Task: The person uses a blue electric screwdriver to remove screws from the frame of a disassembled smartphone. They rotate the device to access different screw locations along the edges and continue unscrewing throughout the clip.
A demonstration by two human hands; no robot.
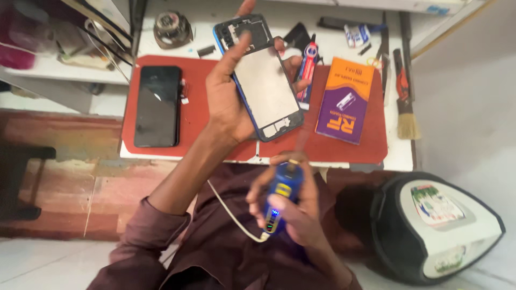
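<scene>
The phone frame (264,80), a blue-edged shell with its bare inner plate facing up, is held in the air above the red mat (199,115) on the counter (400,153); the left hand (228,94) is closed around its long edges, thumb on the near side and fingertips curled over the far side. The right hand (293,207) sits lower, near the person's lap, wrapped shut around a blue handheld tool (282,196) with small lit indicators near its base and a pale cable (231,212) trailing from it. To work well here, the frame seems best kept steady and tilted toward the eyes, gripped by its edges only so the inner plate stays free, while the tool's tip comes up slowly and squarely. On the mat to the left lies a black phone screen (157,106), flat and face up. To the right lies a flat rectangular packet (345,100), orange at its far end and purple at the near end, with a small picture in the middle. Beside the frame stands a slim red and blue tube (307,72). A brush (407,110) rests at the counter's right edge. On the floor at lower right is a black and white rounded case (438,225) with a printed label on top.
</scene>
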